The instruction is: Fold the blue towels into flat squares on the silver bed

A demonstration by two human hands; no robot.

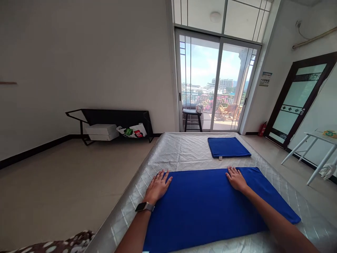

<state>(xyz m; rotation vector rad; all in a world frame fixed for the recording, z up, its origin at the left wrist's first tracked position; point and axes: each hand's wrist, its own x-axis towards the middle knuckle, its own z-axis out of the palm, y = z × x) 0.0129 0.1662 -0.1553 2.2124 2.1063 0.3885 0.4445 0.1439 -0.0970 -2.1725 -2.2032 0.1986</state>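
Observation:
A plain blue cloth (205,207) lies spread on the quilted mattress (179,149). My left hand (158,185) rests flat at its far left corner, fingers apart, with a watch on the wrist. Farther right, my right hand (236,178) presses flat along the far edge of the same cloth, its fingers stretched out. Neither hand grips anything. Beyond them, toward the far end of the mattress, is a smaller folded blue cloth (228,147) with a white tag at its near edge.
A black rack (116,117) with white boxes (101,131) stands against the left wall. Past the mattress are sliding glass doors (197,80) and a dark stool (192,112). At right are a white table (321,137) and a fire extinguisher (262,129). Brown dotted fabric (60,244) shows bottom left.

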